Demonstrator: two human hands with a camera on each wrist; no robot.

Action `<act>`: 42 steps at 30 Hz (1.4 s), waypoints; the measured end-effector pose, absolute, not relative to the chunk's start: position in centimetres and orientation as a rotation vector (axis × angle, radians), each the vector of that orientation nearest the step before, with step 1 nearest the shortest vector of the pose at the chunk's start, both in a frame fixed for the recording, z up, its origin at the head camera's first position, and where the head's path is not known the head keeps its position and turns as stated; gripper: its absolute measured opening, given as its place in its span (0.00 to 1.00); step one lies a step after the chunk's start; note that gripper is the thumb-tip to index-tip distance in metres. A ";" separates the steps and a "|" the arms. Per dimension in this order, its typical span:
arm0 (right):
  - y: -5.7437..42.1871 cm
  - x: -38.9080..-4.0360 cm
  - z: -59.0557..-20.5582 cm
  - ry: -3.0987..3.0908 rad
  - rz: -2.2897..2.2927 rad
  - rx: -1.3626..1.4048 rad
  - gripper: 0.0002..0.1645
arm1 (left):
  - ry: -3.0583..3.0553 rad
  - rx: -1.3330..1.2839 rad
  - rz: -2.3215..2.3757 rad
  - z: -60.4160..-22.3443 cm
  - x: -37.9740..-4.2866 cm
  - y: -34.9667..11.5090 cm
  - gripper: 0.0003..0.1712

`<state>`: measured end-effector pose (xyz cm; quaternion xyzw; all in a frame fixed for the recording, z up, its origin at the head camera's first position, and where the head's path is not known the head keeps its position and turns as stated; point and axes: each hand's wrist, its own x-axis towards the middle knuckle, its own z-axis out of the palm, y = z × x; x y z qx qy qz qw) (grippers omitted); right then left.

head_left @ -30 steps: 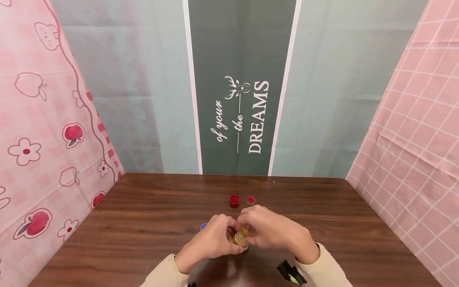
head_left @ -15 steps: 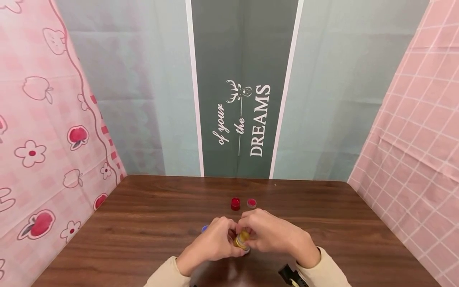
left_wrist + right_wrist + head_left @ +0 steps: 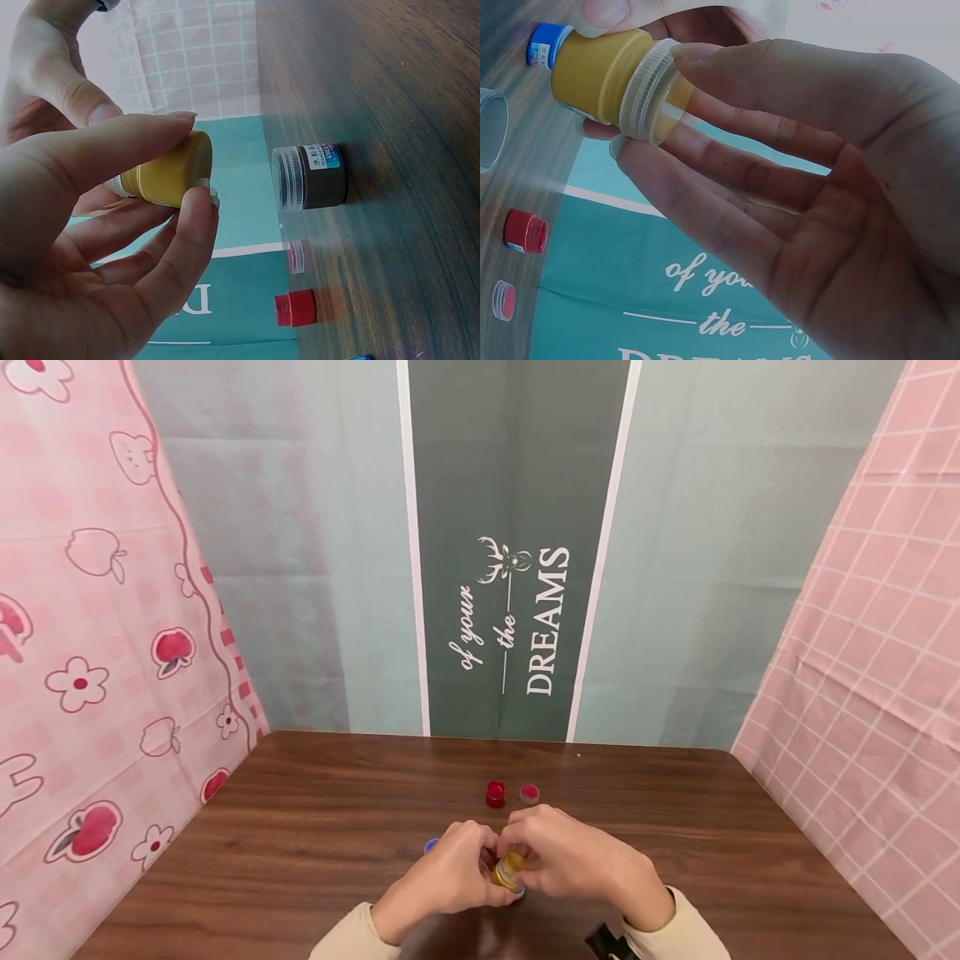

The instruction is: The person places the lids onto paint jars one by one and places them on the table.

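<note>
Grey-green cloth (image 3: 495, 485) behind; dark wood desk (image 3: 300, 827) below it. Left hand (image 3: 453, 872) grips the yellow jar (image 3: 592, 75) by its body, which I judge leaves the top free for the other hand. Right hand (image 3: 573, 856) pinches the ribbed cap (image 3: 646, 90), thumb opposite fingers, probably for purchase on the ribs. Yellow jar tilted, off the desk, between both hands; likely raised for finger room. Dark jar (image 3: 324, 176) upright on desk, capped. Blue jar (image 3: 547, 45) partly hidden past left hand. Red jar (image 3: 495, 795) farther back, no cap showing. Red lid (image 3: 529, 793) just beside, perhaps its own, parked within reach.
</note>
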<state>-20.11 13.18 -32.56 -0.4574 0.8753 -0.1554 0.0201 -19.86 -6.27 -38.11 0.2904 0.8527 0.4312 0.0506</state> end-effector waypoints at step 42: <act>13.6 -20.3 -33.2 2.742 -0.605 -1.545 0.12 | 2.567 0.905 1.366 -38.0 -20.3 -6.6 0.10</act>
